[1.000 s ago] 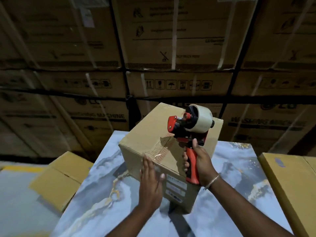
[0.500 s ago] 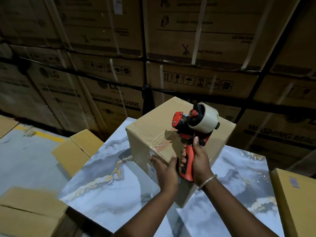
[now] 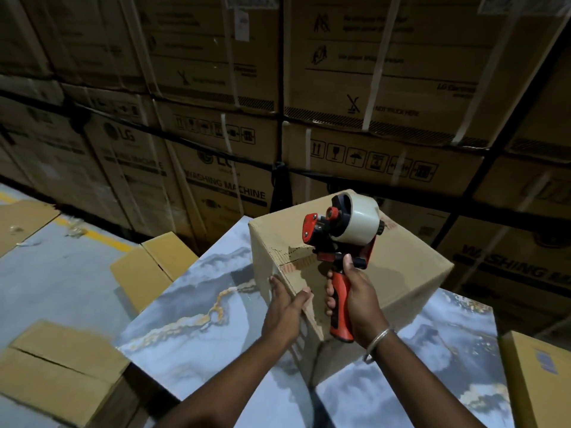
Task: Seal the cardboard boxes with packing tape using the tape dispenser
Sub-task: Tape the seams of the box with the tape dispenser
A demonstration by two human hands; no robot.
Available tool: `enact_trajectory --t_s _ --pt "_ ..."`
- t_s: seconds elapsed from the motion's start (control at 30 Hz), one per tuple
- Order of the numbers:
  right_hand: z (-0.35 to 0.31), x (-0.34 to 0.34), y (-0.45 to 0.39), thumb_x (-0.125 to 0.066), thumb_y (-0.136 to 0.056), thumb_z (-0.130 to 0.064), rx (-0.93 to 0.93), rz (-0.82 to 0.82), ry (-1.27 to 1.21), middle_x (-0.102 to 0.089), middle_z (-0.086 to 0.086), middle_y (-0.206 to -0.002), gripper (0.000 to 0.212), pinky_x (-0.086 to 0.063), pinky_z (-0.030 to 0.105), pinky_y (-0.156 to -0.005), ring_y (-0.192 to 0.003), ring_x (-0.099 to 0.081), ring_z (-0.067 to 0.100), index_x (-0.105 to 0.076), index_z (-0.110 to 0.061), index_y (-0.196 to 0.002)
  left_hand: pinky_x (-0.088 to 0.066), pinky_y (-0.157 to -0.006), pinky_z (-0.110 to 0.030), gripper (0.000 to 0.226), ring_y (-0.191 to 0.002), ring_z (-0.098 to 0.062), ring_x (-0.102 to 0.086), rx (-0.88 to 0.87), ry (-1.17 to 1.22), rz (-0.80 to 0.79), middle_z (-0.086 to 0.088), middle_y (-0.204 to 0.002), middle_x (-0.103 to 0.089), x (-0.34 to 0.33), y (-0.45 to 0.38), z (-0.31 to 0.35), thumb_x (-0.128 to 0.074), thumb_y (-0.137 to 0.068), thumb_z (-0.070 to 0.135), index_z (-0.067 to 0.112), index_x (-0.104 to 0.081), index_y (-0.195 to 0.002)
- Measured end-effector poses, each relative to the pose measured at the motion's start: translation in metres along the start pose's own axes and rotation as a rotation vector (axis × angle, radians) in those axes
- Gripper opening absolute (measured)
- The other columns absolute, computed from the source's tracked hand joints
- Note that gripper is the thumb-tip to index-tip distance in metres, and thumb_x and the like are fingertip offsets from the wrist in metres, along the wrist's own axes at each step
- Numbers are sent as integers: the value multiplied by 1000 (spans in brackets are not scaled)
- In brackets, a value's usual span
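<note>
Your right hand [image 3: 355,291] is wrapped tight around the red handle of the tape dispenser [image 3: 340,242]. You hold it up above the top of the cardboard box [image 3: 401,273], with the white tape roll [image 3: 358,217] at the top and the red front part pointing left. A thin metal bangle [image 3: 378,338] sits on that wrist.

Your left hand [image 3: 285,304] lies on the near left edge of the box. The fingers are straight and flat against the left side, and the thumb rests on the top face. It presses the box and does not curl around anything.

The box sits on the table [image 3: 191,319], which has a gray marble look with gold lines. One corner of the box points toward you. A strip of tape [image 3: 296,264] runs across the top near the left edge; it may be a bit wrinkled, but the light is dim and it is hard to be sure.

Flat brown boxes [image 3: 61,375] lie on the floor to the left, and more [image 3: 154,267] sit beside the table. Another box [image 3: 537,375] is at the right edge. Behind it all stands a wall of big washing machine cartons [image 3: 216,149] bound with straps.
</note>
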State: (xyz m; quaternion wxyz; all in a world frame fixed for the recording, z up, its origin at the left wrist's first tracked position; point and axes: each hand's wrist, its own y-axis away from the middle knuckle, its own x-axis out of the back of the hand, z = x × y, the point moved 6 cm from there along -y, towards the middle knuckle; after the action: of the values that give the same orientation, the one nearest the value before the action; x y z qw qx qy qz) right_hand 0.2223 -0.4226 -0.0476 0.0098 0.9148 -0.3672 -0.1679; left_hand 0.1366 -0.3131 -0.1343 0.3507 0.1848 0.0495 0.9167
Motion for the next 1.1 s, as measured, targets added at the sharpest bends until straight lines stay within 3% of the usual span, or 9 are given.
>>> enact_trajectory --t_s 0.17,0.27,0.43,0.53,0.6,0.7,0.77,0.93,1.1 --pt "5 -13 -6 -44 -90 -61 -21 -43 75 -46 9 -58 56 -36 26 -43 -43 -41 19 -55 -7 -83 -29 -120 -45 107 -146 -18 -34 2 54 -134 10 -161 -31 25 -27 -22 -54 -70 89 42 -13 -157" --pt "11 -22 -12 -45 -91 -63 -43 -53 105 -47 9 -57 58 -34 25 -44 -42 -41 20 -57 -7 -83 -27 -120 -37 94 -143 -8 -30 -54 105 -149 17 -157 -25 27 -25 -15 -49 -83 70 35 -7 -159" --pt "13 -37 -20 -45 -97 -59 -61 -61 177 -46 8 -58 56 -35 26 -45 -43 -41 20 -56 -7 -80 -32 -118 -45 113 -141 -16 -42 109 281 -191 4 -158 -39 14 -31 -49 -55 -66 91 34 -20 -157" --pt "15 -45 -27 -54 -93 -66 -54 -62 185 -45 11 -57 64 -34 26 -45 -41 -40 21 -55 -5 -76 -21 -123 -41 118 -147 -11 -29 159 315 -263 14 -155 -33 16 -20 -58 -47 -64 98 29 -27 -157" --pt "15 -49 -32 -59 -85 -71 -38 -64 186 -45 13 -58 69 -34 26 -44 -41 -39 21 -58 -3 -80 -29 -116 -34 98 -140 -12 -37 81 337 -143 14 -145 -44 35 -17 -43 -43 -74 92 28 -45 -148" --pt "13 -52 -40 -60 -77 -75 -23 -64 226 -46 13 -60 79 -34 26 -44 -41 -40 21 -59 3 -87 -47 -79 -25 19 -100 -13 -62 -168 358 351 11 -107 -67 93 -24 0 -59 -94 50 34 -65 -104" --pt "10 -54 -45 -59 -78 -75 -2 -59 255 -47 13 -60 83 -33 27 -45 -42 -41 22 -54 7 -88 -47 -68 -27 11 -81 -16 -63 -222 394 402 4 -85 -68 118 -42 35 -61 -98 21 25 -68 -92" --pt "-3 -66 -56 -57 -85 -69 81 -107 259 -46 13 -60 56 -33 27 -45 -41 -37 20 -66 -14 -82 -50 -56 -26 32 -55 -21 -64 266 675 -99 -7 -65 -68 119 -95 81 -55 -98 35 12 -70 -80" --pt "-10 -72 -64 -66 -70 -83 99 -87 242 -46 11 -57 96 -36 24 -42 -39 -37 18 -53 9 -93 -49 -63 -28 34 -56 -21 -63 379 664 -376 -9 -68 -64 116 -121 96 -67 -85 40 9 -67 -73"
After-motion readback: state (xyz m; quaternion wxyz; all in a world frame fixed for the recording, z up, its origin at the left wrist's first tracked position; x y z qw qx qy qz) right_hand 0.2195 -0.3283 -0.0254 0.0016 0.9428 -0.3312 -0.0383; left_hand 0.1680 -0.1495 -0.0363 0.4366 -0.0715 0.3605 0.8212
